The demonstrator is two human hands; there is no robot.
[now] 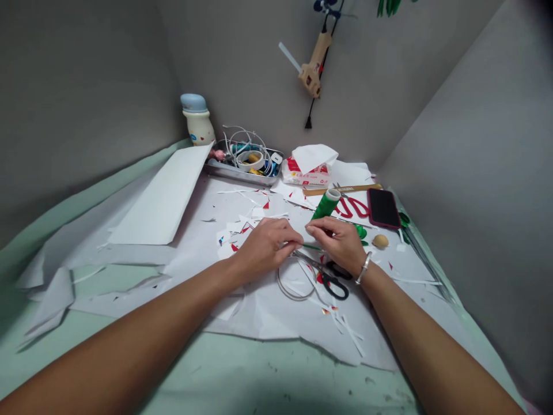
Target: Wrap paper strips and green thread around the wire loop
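My left hand point(274, 245) is closed in a pinch, at the near end of a thin green strand point(311, 247) that runs toward my right hand. My right hand point(339, 239), with a silver bangle at the wrist, has thumb and finger pressed together; what they pinch is too small to make out. Just behind its fingers a spool of green thread point(326, 204) leans, its lower part hidden. Below both hands lie black-handled scissors point(334, 285) and a thin pale ring point(296, 298), on white paper strewn with paper scraps.
A metal tray point(242, 174) of wires and tape stands at the back, beside a bottle point(197, 121). To the right are a tissue pack point(306, 173), red-handled scissors point(358, 207), a phone point(383, 208) and a small tan ball point(381, 241). A glue gun point(315, 66) hangs above.
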